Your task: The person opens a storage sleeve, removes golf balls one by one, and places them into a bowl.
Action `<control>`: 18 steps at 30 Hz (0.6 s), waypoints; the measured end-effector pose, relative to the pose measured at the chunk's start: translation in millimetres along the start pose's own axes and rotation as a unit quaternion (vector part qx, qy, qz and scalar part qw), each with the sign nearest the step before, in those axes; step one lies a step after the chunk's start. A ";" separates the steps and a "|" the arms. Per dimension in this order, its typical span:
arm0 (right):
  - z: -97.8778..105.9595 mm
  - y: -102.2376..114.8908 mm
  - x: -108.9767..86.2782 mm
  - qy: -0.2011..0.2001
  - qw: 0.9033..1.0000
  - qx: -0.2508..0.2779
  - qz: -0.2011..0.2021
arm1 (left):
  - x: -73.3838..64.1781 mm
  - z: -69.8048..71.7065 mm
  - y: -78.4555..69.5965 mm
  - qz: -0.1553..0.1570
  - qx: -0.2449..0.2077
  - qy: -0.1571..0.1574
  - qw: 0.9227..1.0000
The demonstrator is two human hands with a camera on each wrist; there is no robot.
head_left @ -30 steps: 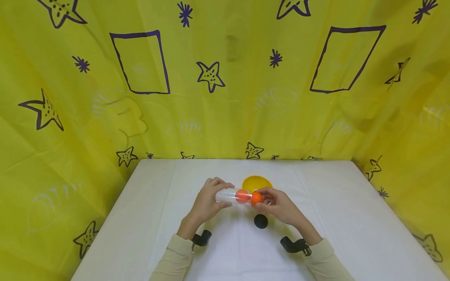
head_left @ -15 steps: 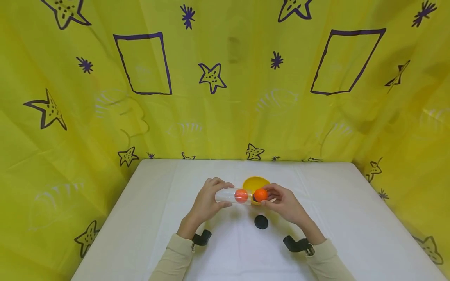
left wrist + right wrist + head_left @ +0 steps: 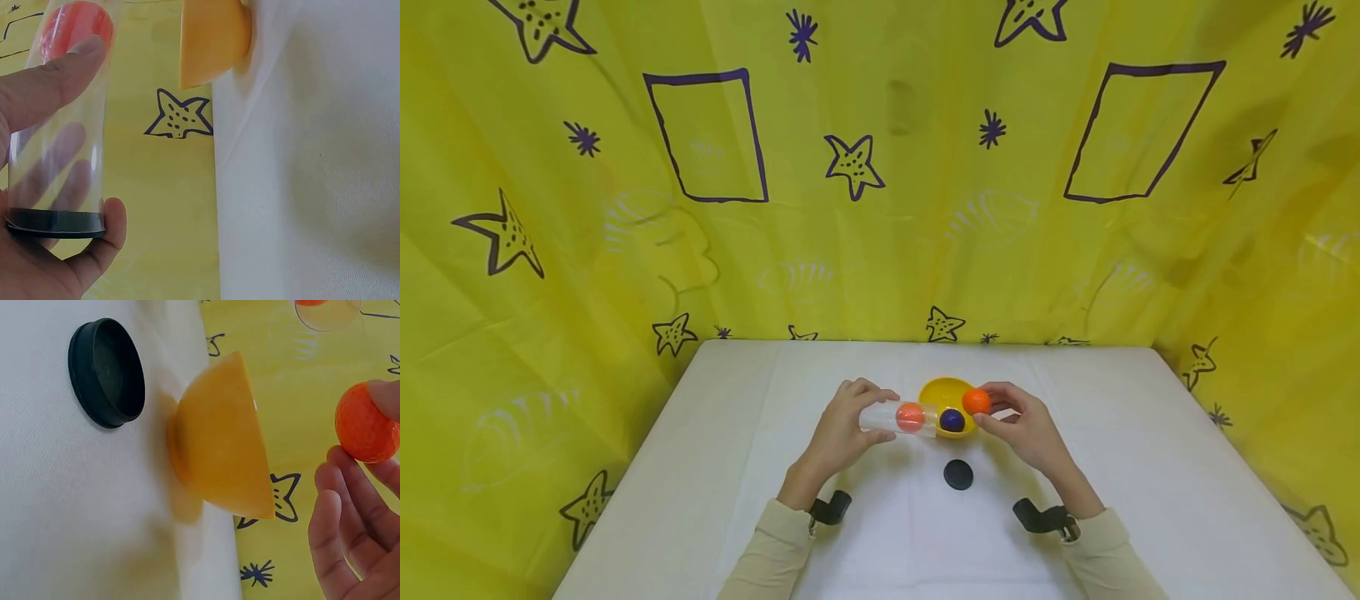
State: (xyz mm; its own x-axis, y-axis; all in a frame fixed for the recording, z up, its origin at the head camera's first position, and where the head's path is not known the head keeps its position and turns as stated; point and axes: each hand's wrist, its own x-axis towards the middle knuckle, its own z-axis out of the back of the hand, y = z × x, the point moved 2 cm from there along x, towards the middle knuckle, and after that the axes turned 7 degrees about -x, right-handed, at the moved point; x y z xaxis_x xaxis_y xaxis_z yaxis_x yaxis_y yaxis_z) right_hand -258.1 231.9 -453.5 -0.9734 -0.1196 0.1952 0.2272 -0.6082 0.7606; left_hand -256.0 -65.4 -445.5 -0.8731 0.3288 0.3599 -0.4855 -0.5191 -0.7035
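My left hand [image 3: 841,425] grips a clear plastic tube [image 3: 876,417] lying nearly level, its open end toward the right. Inside it, near that end, sits an orange ball [image 3: 911,417]. A black cap [image 3: 56,224] closes the tube's other end, by the palm. Between thumb and fingers, my right hand [image 3: 1024,425] pinches an orange golf ball [image 3: 367,424], held at the right side of the yellow bowl [image 3: 938,392] and above its rim. A dark blue ball [image 3: 952,420] shows in the bowl. The tube's mouth overlaps the bowl's left edge in the head view.
A loose black cap [image 3: 958,474] lies hollow side up on the white-covered table [image 3: 760,533], nearer than the bowl. A yellow curtain [image 3: 902,250] with star drawings hangs behind the table and along both sides.
My right hand has drawn the orange golf ball out of the tube's mouth and away to the right. The dark blue ball in the bowl has come into view. My left hand stays put.
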 end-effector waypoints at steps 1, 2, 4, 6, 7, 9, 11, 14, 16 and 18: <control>0.1 -1.3 0.2 -0.003 1.000 -0.002 -0.002 | -0.1 0.3 -0.2 -0.003 0.003 0.000 1.000; 0.2 -2.4 0.4 -0.006 1.000 -0.004 -0.004 | -0.1 0.5 -0.3 -0.005 0.003 0.000 1.000; 0.2 -5.2 0.8 -0.012 1.000 -0.009 -0.009 | -0.2 1.0 -0.8 -0.008 0.002 -0.001 1.000; 0.2 -7.2 1.2 -0.015 1.000 -0.011 -0.014 | -0.1 1.2 -1.2 -0.009 -0.001 -0.001 1.000; 0.1 -8.0 1.4 -0.016 1.000 -0.013 -0.016 | -0.1 1.1 -1.3 -0.010 0.000 -0.001 1.000; -0.4 -10.1 1.8 -0.019 0.999 -0.015 -0.022 | -0.1 1.0 -1.0 -0.007 0.001 0.000 1.000; -0.9 -12.2 2.2 -0.024 0.999 -0.014 -0.025 | 0.0 0.6 -0.4 -0.002 -0.002 0.003 1.000; -2.2 -15.6 2.4 -0.034 0.999 -0.013 -0.027 | 0.0 0.3 0.2 0.001 -0.004 0.007 1.000; -3.5 -17.9 2.7 -0.040 0.999 -0.016 -0.028 | -0.2 0.2 0.2 -0.001 -0.004 0.008 1.000; -5.1 -20.2 3.1 -0.042 0.998 -0.021 -0.031 | -0.7 0.5 -0.3 -0.004 -0.002 0.007 1.000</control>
State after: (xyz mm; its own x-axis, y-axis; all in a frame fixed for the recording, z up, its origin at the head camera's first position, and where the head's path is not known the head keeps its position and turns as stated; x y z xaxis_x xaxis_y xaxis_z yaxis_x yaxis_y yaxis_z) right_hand -265.8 239.9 -471.5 -0.9796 -0.0153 0.2002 0.1627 -0.6453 0.7464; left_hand -255.2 -65.9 -445.2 -0.8683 0.3436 0.3578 -0.4927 -0.5137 -0.7024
